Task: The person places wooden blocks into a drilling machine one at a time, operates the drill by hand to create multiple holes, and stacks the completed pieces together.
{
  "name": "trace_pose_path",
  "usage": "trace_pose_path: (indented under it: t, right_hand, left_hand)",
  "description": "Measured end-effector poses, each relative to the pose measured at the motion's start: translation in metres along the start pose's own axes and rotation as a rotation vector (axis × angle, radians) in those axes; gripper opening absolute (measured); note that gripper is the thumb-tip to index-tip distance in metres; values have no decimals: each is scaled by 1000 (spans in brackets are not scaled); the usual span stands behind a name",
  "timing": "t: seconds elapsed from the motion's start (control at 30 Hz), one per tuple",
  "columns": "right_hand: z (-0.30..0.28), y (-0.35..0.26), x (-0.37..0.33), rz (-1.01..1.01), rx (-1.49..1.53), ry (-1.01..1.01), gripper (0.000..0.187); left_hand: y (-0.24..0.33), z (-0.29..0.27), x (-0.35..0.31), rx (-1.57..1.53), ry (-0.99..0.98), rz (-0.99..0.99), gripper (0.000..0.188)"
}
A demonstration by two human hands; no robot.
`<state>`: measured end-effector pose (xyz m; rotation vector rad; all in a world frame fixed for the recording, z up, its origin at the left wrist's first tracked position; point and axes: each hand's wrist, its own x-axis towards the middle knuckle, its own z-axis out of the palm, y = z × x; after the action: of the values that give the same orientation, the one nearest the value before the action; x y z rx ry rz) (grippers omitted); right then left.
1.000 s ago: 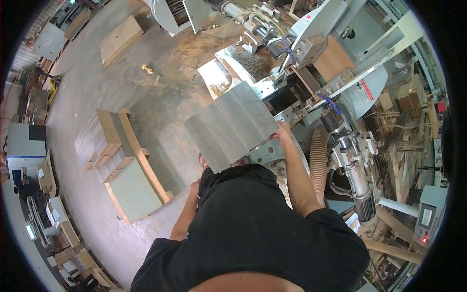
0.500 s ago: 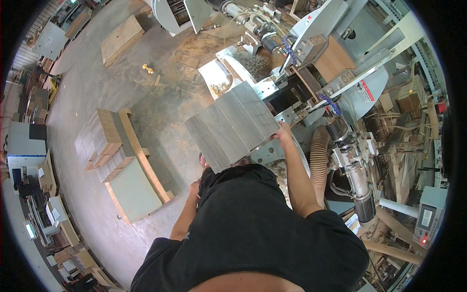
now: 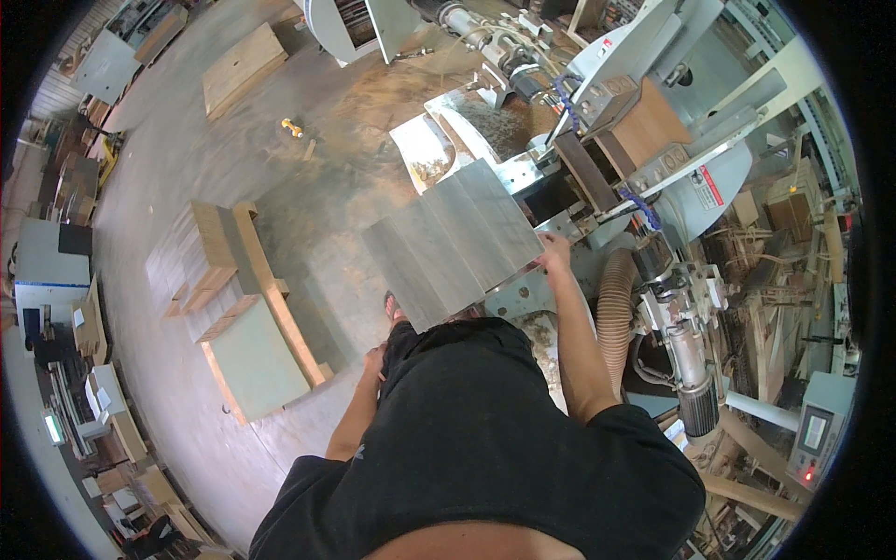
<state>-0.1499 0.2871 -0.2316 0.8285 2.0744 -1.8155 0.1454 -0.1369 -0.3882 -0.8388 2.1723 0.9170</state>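
Observation:
Several long grey boards (image 3: 457, 233) lie side by side in front of my body, their far ends against a woodworking machine (image 3: 644, 182). My right hand (image 3: 554, 252) is at the right-hand corner of these boards, beside the machine's metal edge. Its fingers bend around the board's end, partly hidden. Down by my left thigh hangs my left hand (image 3: 375, 360), next to my black shorts, with its fingers mostly out of sight. Between the machine's heads, a narrow brown board (image 3: 585, 173) sits just beyond the boards' right end, with a wider light-brown panel (image 3: 646, 121) behind it.
Left on the floor, stacked boards (image 3: 207, 252) and a pale green panel (image 3: 257, 359) rest on a wooden pallet (image 3: 280, 313). A ribbed hose (image 3: 616, 303) and a motor (image 3: 695, 401) stand right of my arm. A control box (image 3: 819, 429) is farther right. Farther off lies a yellow object (image 3: 292, 127).
The narrow brown board in the machine has shifted toward the grey boards and shows more of its face. My hands keep nearly the same places; the view has shifted slightly.

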Motion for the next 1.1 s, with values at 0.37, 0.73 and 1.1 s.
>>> trace_pose_path:
  t: [0.37, 0.73, 1.1]
  right_hand:
    - [-20, -103, 77, -477, -1093, 309, 50]
    - [-30, -125, 55, -469, -1076, 85, 30]
    - [5, -35, 89, -356, -478, -261, 36]
  left_hand:
    - [-11, -5, -28, 51, 61, 28, 43]
    - [-41, 22, 8, 315, -4, 137, 40]
    - [-24, -3, 13, 379, 16, 288, 37]
